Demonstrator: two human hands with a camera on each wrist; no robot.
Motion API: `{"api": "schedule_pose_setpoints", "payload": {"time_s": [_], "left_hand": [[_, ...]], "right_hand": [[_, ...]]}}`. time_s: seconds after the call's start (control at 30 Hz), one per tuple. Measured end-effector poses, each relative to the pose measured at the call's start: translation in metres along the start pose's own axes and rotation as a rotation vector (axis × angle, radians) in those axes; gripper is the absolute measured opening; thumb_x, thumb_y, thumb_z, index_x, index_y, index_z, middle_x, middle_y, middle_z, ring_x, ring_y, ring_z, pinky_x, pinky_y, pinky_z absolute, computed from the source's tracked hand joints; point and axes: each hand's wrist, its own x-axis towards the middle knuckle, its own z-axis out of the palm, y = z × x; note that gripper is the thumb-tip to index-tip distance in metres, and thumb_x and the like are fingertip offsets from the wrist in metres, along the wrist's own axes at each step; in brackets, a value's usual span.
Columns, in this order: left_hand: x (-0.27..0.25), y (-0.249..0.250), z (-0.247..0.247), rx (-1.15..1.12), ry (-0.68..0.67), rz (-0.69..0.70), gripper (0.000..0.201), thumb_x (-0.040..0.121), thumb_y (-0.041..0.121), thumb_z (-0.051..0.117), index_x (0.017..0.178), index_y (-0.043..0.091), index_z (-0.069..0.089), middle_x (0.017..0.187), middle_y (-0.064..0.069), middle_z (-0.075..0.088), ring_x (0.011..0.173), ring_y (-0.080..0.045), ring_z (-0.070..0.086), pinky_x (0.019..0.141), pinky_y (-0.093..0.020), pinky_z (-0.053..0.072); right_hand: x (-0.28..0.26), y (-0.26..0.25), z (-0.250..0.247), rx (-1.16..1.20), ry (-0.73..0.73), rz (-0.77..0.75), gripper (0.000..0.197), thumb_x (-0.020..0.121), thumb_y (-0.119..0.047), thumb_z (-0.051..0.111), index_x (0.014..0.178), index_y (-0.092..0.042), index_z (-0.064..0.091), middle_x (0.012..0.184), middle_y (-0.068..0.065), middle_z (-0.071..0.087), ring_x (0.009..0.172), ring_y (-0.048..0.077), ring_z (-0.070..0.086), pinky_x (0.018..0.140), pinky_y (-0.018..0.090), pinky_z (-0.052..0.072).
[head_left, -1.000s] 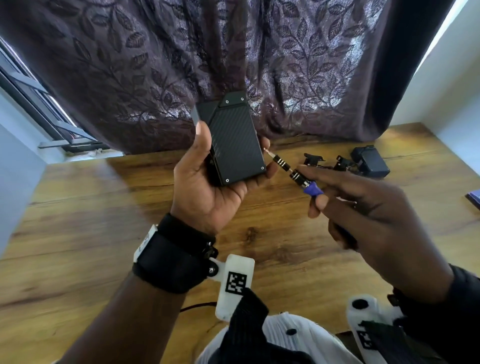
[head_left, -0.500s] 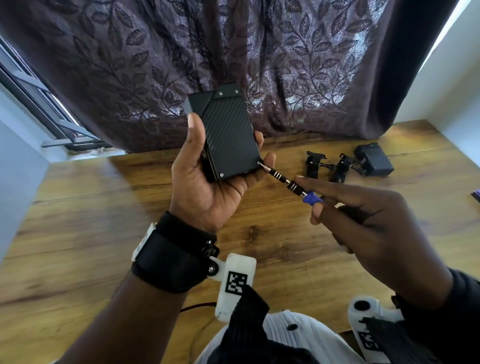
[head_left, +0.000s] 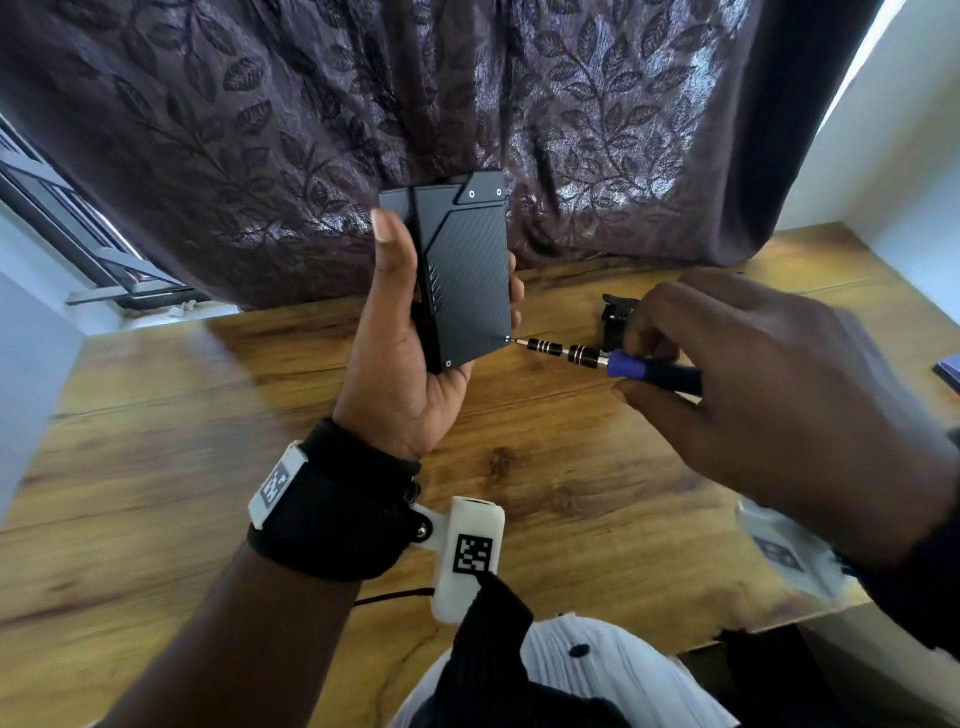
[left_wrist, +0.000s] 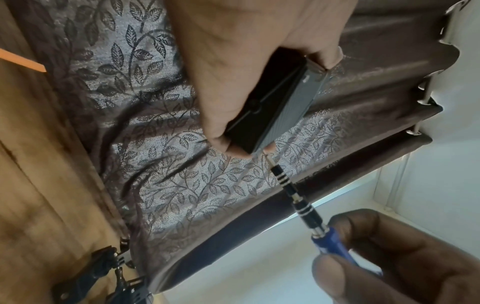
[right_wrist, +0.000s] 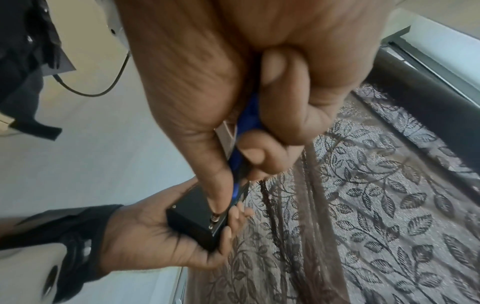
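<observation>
Over the desk (head_left: 182, 426) at left-ctr, left hand (head_left: 405, 364) holds black case (head_left: 470, 275) upright, thumb & fingers clamped on its long edges. Right of it, screwdriver (head_left: 587, 357) tip sits on case's near-right corner screw — right hand (head_left: 779, 410) fingers pinch the blue handle. Dark curtain (head_left: 260, 156) behind.

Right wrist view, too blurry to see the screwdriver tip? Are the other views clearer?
Right wrist view: motion-smeared, the right hand hides most of the screwdriver; head view: sharpest, tip on the black case corner screw, frame edges smeared; left wrist view: slightly soft, tip visible at the corner.
</observation>
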Motion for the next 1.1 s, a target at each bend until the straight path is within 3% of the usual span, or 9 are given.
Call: {"api": "schedule_pose_setpoints", "payload": {"time_s": [0.17, 0.3, 0.4, 0.5, 0.67, 0.73, 0.8, 0.9, 1.1], "left_hand": [[0.001, 0.001, 0.003, 0.031, 0.022, 0.023, 0.087, 0.088, 0.063, 0.042, 0.145, -0.002, 0.047, 0.114, -0.018, 0.062, 0.1, -0.029, 0.063, 0.086, -0.042, 0.052], [0.001, 0.003, 0.002, 0.039, 0.032, 0.032, 0.088, 0.088, 0.063, 0.043, 0.145, -0.004, 0.046, 0.113, -0.02, 0.06, 0.098, -0.029, 0.063, 0.083, -0.042, 0.053], [0.0, 0.002, 0.002, 0.048, 0.05, 0.036, 0.084, 0.088, 0.062, 0.044, 0.142, -0.003, 0.05, 0.112, -0.02, 0.062, 0.096, -0.028, 0.064, 0.083, -0.041, 0.053], [-0.002, 0.0, 0.004, 0.042, 0.068, 0.027, 0.08, 0.089, 0.061, 0.043, 0.139, 0.0, 0.053, 0.111, -0.019, 0.063, 0.097, -0.029, 0.063, 0.084, -0.042, 0.052], [-0.001, 0.003, 0.006, 0.03, 0.098, 0.05, 0.08, 0.089, 0.063, 0.043, 0.139, 0.001, 0.054, 0.113, -0.019, 0.062, 0.1, -0.03, 0.062, 0.084, -0.042, 0.052], [-0.001, 0.006, 0.004, 0.024, 0.109, 0.068, 0.083, 0.097, 0.066, 0.036, 0.143, -0.002, 0.049, 0.114, -0.019, 0.06, 0.1, -0.03, 0.062, 0.083, -0.041, 0.053], [0.0, 0.009, 0.003, 0.026, 0.114, 0.082, 0.076, 0.104, 0.059, 0.026, 0.142, -0.002, 0.049, 0.114, -0.019, 0.061, 0.099, -0.031, 0.062, 0.083, -0.042, 0.054], [0.001, 0.014, 0.007, 0.032, 0.104, 0.095, 0.076, 0.102, 0.063, 0.031, 0.138, -0.001, 0.053, 0.113, -0.02, 0.061, 0.099, -0.033, 0.062, 0.083, -0.042, 0.053], [0.002, 0.022, 0.012, 0.07, 0.049, 0.14, 0.082, 0.086, 0.059, 0.042, 0.14, -0.002, 0.05, 0.116, -0.023, 0.058, 0.1, -0.035, 0.06, 0.081, -0.042, 0.053]], "right_hand": [[0.0, -0.008, 0.004, -0.002, 0.048, 0.051, 0.018, 0.09, -0.033, 0.063, 0.081, -0.02, 0.071, 0.074, -0.004, 0.062, 0.061, 0.027, 0.06, 0.052, 0.028, 0.041], [0.004, -0.005, 0.016, 0.055, 0.028, 0.092, 0.034, 0.097, -0.044, 0.054, 0.076, -0.023, 0.07, 0.057, -0.007, 0.055, 0.049, 0.017, 0.047, 0.048, 0.016, 0.026], [0.007, -0.008, 0.011, 0.092, -0.062, 0.141, 0.03, 0.08, -0.058, 0.066, 0.089, -0.03, 0.061, 0.071, -0.014, 0.061, 0.06, 0.016, 0.054, 0.052, 0.024, 0.034], [0.007, -0.005, 0.01, 0.078, -0.045, 0.127, 0.027, 0.075, -0.05, 0.072, 0.081, -0.028, 0.058, 0.078, -0.011, 0.06, 0.062, 0.016, 0.053, 0.054, 0.024, 0.033], [0.006, -0.009, 0.012, 0.067, 0.047, 0.12, 0.035, 0.095, -0.044, 0.055, 0.067, -0.025, 0.065, 0.05, -0.012, 0.042, 0.043, 0.007, 0.033, 0.05, 0.014, 0.018], [0.007, -0.008, 0.016, 0.119, 0.037, 0.121, 0.042, 0.099, -0.05, 0.047, 0.069, -0.026, 0.064, 0.049, -0.014, 0.041, 0.043, 0.001, 0.034, 0.046, 0.015, 0.022], [0.007, -0.007, 0.019, 0.169, -0.009, 0.141, 0.037, 0.089, -0.061, 0.054, 0.077, -0.027, 0.062, 0.056, -0.013, 0.051, 0.049, 0.004, 0.046, 0.048, 0.018, 0.031], [0.006, -0.007, 0.019, 0.152, 0.031, 0.129, 0.029, 0.077, -0.05, 0.072, 0.084, -0.025, 0.059, 0.074, -0.009, 0.061, 0.057, 0.012, 0.052, 0.055, 0.014, 0.033], [0.004, -0.01, 0.017, 0.094, 0.064, 0.069, 0.025, 0.09, -0.039, 0.066, 0.075, -0.019, 0.067, 0.057, -0.008, 0.053, 0.047, 0.012, 0.044, 0.046, 0.017, 0.029]]}}
